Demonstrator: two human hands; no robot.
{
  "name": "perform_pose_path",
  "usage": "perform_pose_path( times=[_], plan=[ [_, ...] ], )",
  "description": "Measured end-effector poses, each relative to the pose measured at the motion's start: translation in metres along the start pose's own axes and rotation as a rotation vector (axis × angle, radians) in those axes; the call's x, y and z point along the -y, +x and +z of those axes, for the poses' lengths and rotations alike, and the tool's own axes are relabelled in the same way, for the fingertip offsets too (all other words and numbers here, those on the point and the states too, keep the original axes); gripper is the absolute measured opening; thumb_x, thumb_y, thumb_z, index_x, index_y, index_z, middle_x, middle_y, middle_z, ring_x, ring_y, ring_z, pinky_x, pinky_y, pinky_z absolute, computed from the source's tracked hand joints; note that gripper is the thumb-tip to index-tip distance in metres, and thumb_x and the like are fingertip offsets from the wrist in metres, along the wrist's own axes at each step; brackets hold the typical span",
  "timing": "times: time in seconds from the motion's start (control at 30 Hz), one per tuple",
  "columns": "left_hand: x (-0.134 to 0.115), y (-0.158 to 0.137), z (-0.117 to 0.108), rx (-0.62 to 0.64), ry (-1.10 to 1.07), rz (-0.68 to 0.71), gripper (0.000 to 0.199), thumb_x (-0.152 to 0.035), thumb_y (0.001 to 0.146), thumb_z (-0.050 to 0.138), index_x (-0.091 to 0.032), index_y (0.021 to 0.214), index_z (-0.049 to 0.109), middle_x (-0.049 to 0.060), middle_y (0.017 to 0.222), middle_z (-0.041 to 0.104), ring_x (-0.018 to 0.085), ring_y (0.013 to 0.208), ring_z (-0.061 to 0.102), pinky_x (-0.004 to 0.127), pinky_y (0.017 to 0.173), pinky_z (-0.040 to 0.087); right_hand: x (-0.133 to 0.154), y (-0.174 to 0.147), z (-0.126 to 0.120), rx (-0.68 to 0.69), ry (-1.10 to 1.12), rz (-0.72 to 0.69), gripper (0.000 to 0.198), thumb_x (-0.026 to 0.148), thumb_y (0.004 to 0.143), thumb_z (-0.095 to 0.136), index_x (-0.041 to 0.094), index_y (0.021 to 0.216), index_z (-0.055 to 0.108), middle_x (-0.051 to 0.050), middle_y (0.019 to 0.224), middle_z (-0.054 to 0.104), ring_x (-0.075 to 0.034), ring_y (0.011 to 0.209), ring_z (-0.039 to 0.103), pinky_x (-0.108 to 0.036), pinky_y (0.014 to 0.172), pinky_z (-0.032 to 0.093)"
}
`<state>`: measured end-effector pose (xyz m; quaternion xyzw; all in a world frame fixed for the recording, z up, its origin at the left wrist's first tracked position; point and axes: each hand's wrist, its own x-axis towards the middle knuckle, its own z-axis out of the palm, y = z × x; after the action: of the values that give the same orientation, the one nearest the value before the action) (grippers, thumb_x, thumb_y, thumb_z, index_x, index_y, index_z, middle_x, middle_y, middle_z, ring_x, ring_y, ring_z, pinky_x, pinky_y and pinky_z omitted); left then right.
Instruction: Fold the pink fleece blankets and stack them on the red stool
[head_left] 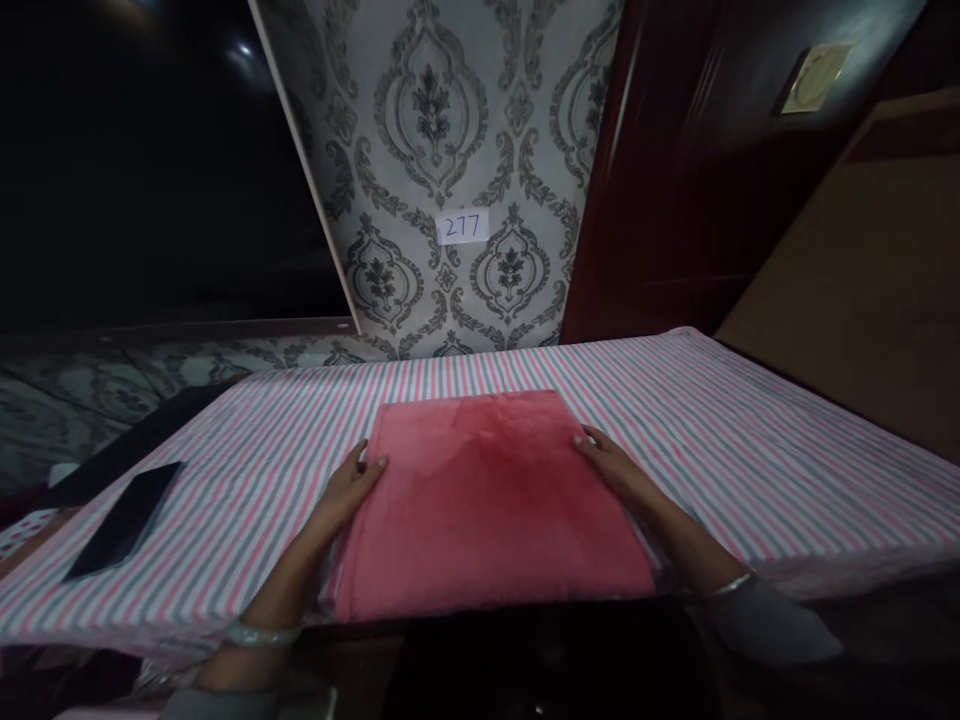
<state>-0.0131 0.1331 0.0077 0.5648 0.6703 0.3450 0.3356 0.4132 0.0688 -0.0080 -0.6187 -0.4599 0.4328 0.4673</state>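
Note:
A folded pink-red plush cloth [487,500] lies on the striped table cover, its near edge at the table's front. My left hand [356,485] holds its left side, thumb on the top surface and the other fingers along the edge, partly hidden. On the opposite side, my right hand [611,460] grips the right edge in much the same way, thumb on top. Its remaining fingers are mostly out of sight beside the cloth. The upper face looks smooth, with darker patches in the pile.
A pink, grey and white striped cover [750,440] spreads over the table. Toward the left edge lies a dark phone [127,520]. Behind stand a patterned wall with a paper label [462,226] and a large black screen [150,160]. A cardboard box [870,280] rises at the right.

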Motion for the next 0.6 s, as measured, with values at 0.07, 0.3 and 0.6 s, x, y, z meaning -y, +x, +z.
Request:
perform_pose_path(
  times=[0.07, 0.3, 0.6],
  plan=[
    [-0.009, -0.007, 0.000, 0.048, -0.158, -0.076, 0.095, -0.060, 0.076, 0.071, -0.013, 0.152, 0.037, 0.018, 0.117, 0.069, 0.030, 0.104, 0.070, 0.041, 0.090, 0.056, 0.007, -0.004, 0.005, 0.055, 0.049, -0.010, 0.057, 0.050, 0.091, 0.049, 0.018, 0.138, 0.052, -0.014, 0.127, 0.068, -0.030, 0.109, 0.068, -0.044, 0.091, 0.059],
    [-0.031, -0.022, 0.001, 0.219, -0.450, -0.117, 0.077, -0.051, 0.081, 0.073, -0.016, 0.144, 0.047, 0.017, 0.121, 0.070, 0.028, 0.105, 0.071, 0.039, 0.091, 0.059, 0.016, -0.008, 0.011, 0.081, 0.070, -0.092, 0.060, 0.045, 0.084, 0.058, 0.019, 0.137, 0.048, -0.012, 0.123, 0.069, -0.030, 0.106, 0.069, -0.044, 0.085, 0.061],
    [-0.090, 0.007, -0.023, 0.103, -0.485, 0.098, 0.085, -0.037, 0.073, 0.082, -0.018, 0.146, 0.044, 0.010, 0.107, 0.074, 0.021, 0.089, 0.072, 0.033, 0.079, 0.059, 0.076, 0.025, -0.008, 0.017, 0.189, -0.216, 0.072, 0.040, 0.072, 0.072, 0.018, 0.136, 0.050, -0.011, 0.117, 0.071, -0.028, 0.097, 0.070, -0.040, 0.082, 0.059]
  ],
)
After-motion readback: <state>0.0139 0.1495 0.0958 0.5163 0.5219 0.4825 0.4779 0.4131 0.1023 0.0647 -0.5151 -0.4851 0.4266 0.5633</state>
